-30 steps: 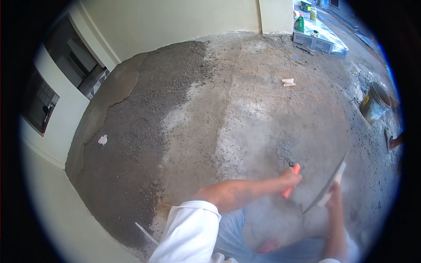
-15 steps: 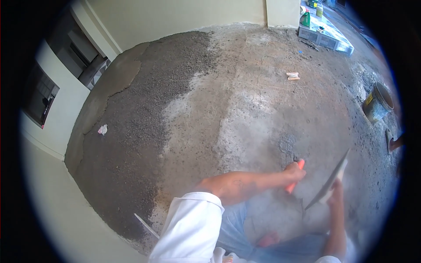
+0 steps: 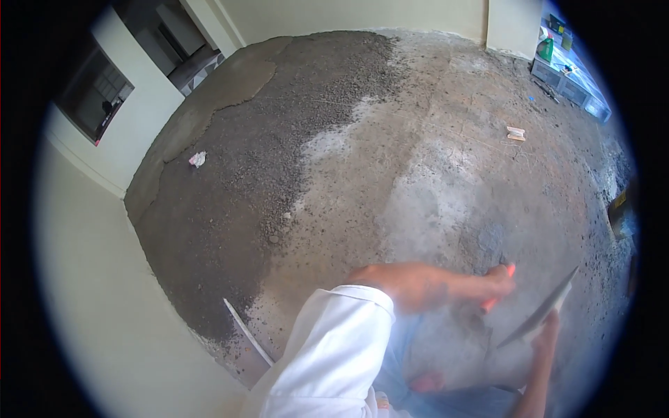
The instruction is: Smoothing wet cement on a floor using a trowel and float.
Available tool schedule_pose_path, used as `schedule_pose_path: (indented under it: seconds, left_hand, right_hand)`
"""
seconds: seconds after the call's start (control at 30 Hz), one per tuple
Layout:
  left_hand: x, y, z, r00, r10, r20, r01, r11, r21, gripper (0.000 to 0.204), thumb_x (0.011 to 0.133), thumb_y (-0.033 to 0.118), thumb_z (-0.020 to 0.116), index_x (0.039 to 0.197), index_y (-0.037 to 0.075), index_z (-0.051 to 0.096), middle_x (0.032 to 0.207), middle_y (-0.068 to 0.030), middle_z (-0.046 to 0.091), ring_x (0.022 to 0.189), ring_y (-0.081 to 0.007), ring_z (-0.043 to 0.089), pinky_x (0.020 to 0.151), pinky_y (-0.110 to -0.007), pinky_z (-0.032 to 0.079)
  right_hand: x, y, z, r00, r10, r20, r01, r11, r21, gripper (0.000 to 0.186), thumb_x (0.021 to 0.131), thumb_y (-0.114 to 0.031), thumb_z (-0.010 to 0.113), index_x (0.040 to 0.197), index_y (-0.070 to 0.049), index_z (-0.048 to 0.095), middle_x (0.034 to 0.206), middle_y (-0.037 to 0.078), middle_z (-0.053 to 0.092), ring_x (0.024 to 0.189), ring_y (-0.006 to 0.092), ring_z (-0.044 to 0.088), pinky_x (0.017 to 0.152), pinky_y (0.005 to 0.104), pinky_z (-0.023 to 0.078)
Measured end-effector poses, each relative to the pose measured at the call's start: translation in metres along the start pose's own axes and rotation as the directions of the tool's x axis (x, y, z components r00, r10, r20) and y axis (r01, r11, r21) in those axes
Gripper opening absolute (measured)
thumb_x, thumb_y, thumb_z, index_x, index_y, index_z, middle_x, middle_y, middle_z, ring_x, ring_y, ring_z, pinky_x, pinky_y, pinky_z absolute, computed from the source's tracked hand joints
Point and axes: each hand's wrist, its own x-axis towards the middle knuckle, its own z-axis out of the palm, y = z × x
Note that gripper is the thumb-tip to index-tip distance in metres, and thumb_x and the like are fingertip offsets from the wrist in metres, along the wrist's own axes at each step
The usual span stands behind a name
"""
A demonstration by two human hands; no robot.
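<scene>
My left hand [image 3: 499, 282] is closed around the orange-red handle [image 3: 489, 305] of a hand tool, held low over the dusty floor. A patch of grey mortar [image 3: 482, 240] shows just beyond that hand, and the tool's working end cannot be made out against it. To the right, my right hand [image 3: 546, 330] grips a flat steel trowel [image 3: 540, 311], its long blade tilted up on edge. The two tools are apart. My left arm reaches across to the right in a white sleeve.
Dark, rough mortar [image 3: 230, 188] covers the left floor, with a smoother strip along the wall. A crumpled scrap [image 3: 198, 159] lies on it. A string spool [image 3: 516, 133] rests far right; a bucket [image 3: 620, 212] stands at the right edge. A pale strip [image 3: 247, 333] lies near my left sleeve.
The view has swung so that the floor, spool and bucket sit farther right. Both hands keep their tools, and the trowel stays tilted. My left arm is slightly blurred.
</scene>
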Motion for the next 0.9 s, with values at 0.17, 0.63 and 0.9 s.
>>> schedule_pose_path:
  seconds: [0.17,0.63,0.9]
  left_hand:
    - [-0.002,0.001,0.001,0.998,0.052,0.027,-0.052,0.999,-0.009,0.02,0.076,0.014,0.056,0.069,-0.004,0.054,0.057,-0.0119,0.056,0.047,-0.0203,0.056,0.045,-0.037,0.046]
    - [-0.005,0.005,-0.01,0.998,0.052,0.027,-0.051,0.998,-0.034,0.021,0.076,0.015,0.055,0.064,-0.002,0.053,0.057,-0.0115,0.055,0.048,-0.0189,0.056,0.045,-0.035,0.046]
    - [-0.006,0.006,-0.01,0.997,0.078,0.028,-0.078,0.997,-0.014,0.021,0.076,0.015,0.055,0.063,-0.001,0.052,0.056,-0.0099,0.054,0.047,-0.0182,0.055,0.045,-0.035,0.045]
  right_hand:
    - [-0.008,-0.004,0.007,0.998,-0.044,-0.051,0.042,0.998,-0.042,0.023,0.089,-0.023,0.051,0.069,-0.014,0.049,0.053,-0.006,0.042,0.042,0.0058,0.037,0.039,0.0205,0.038]
    - [0.015,0.0,-0.001,0.989,0.133,0.065,-0.137,0.989,0.06,0.018,0.087,-0.023,0.055,0.073,-0.012,0.051,0.056,-0.005,0.045,0.045,0.0048,0.038,0.041,0.0181,0.035]
    - [0.012,0.002,0.003,0.997,0.075,-0.026,-0.076,0.996,-0.052,0.015,0.084,-0.023,0.059,0.079,-0.012,0.052,0.057,-0.005,0.043,0.046,0.0048,0.037,0.041,0.0176,0.034]
